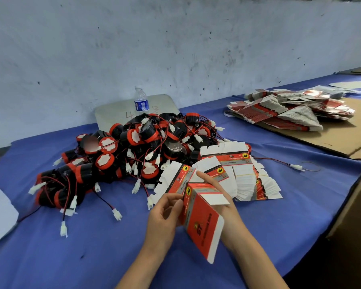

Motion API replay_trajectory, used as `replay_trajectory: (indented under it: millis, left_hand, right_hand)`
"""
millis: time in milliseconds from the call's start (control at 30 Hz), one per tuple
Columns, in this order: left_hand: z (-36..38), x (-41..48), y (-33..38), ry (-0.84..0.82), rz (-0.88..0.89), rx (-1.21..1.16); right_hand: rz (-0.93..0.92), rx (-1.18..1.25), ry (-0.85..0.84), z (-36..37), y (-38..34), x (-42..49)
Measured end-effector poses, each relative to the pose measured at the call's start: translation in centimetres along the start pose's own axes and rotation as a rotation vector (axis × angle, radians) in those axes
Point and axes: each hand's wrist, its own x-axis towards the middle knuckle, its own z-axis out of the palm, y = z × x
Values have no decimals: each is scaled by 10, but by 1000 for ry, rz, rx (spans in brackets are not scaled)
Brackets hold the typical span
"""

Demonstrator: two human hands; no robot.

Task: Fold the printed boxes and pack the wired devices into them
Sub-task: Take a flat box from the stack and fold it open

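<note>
Gripping one printed box, left hand and right hand curl around it.

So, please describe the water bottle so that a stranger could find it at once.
Start at the big heap of black and red wired devices on the blue table cloth. Directly behind the heap, near the wall, stands the water bottle. It is the only clear, upright thing there, with a white cap and a blue label.

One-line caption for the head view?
Both hands, left hand and right hand, fold a red printed box beside a pile of wired devices.
</note>
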Motion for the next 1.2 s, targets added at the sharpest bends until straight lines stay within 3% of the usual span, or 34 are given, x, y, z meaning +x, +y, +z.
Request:
replay_trajectory:
  millis: [133, 267, 333, 400, 533, 633, 767, 833, 900, 1000, 1100, 1200]
  left_hand:
    - [-4, 1, 1, -44, 94, 108]
    - [-20, 14, -6, 189, 320, 673]
    - [-31, 18, -11, 196, 114, 1002]
    - [-38, 18, -16, 136, -71, 1138]
    - [-44, 18, -13, 242, 2, 896]
    - [-50, 21, -9, 354, -52, 714]
    - [-50, 25, 10, 432, -73, 60]
    - [-48, 23, 21, 411, 25, -132]
    - [-45, 18, 30, 358, 186, -97]
    - [-35, 9, 36, 190, 346, -24]
    - [-20, 1, 34, 58, 398, 106]
    - [-17, 0, 31, 65, 419, 116]
  right_hand:
    - [-19, -153, -26, 0, 0, -2]
    - [-78, -421, 19, 3, 1, -4]
    - [-66, -500, 33, 6, 2, -6]
    - [-42, -527, 33, 7, 2, -6]
    - [15, -561, 41, 8, -1, -3]
    - [75, -752, 57, 14, -3, -2]
    - [143, -950, -70, 24, -12, 2]
    - [186, -825, -190, 26, -21, 6]
    - [193, -491, -195, 28, -30, 12]
    - [253, 9, -17, 30, -44, 34]
    - [386, -105, -111, 39, -55, 54]
    - [374, -530, -260, 55, -61, 74]
